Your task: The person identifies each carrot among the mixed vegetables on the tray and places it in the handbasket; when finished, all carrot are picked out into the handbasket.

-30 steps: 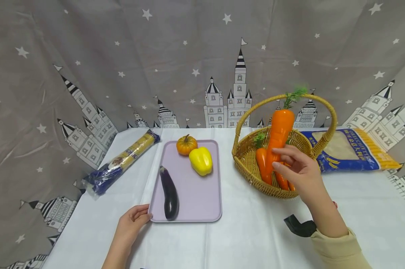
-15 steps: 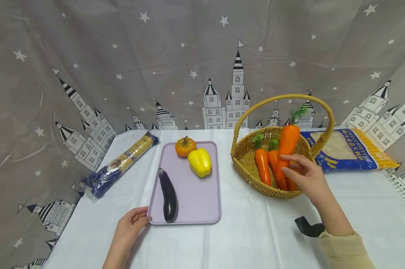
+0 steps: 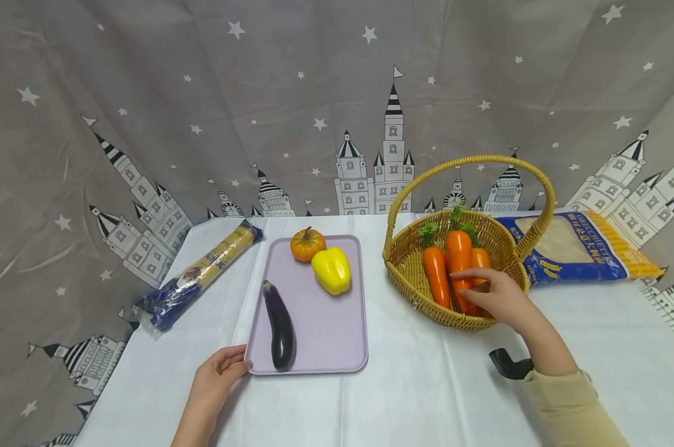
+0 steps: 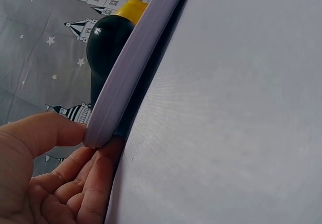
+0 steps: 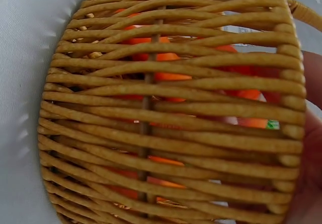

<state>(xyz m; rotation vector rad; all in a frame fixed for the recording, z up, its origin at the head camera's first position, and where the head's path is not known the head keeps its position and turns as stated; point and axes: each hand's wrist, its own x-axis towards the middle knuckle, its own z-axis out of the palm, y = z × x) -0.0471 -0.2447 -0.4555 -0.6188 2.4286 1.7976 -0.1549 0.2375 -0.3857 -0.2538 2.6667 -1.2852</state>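
In the head view my left hand [image 3: 216, 375] holds the near left corner of a lilac tray [image 3: 328, 338]. The left wrist view shows the thumb over the tray rim [image 4: 123, 78] and the fingers beneath. An eggplant [image 3: 281, 329], a yellow bell pepper [image 3: 332, 270] and a small orange pumpkin [image 3: 307, 244] lie on the tray. My right hand [image 3: 499, 298] reaches over the near rim of a wicker basket [image 3: 412, 295], pinching the lower part of a carrot [image 3: 458, 248] between two other carrots. In the right wrist view the basket wall [image 5: 171, 98] hides most of the fingers.
A pack of spaghetti [image 3: 205, 270] lies left of the tray. Behind the basket on the right is a blue and yellow pasta bag [image 3: 582, 248]. The basket's tall handle [image 3: 471, 160] arches above it. A grey curtain [image 3: 286, 93] stands behind the white table.
My right hand has lowered the carrot from above the basket down among the other carrots, shifting right and then left. The left hand stays at the tray corner.
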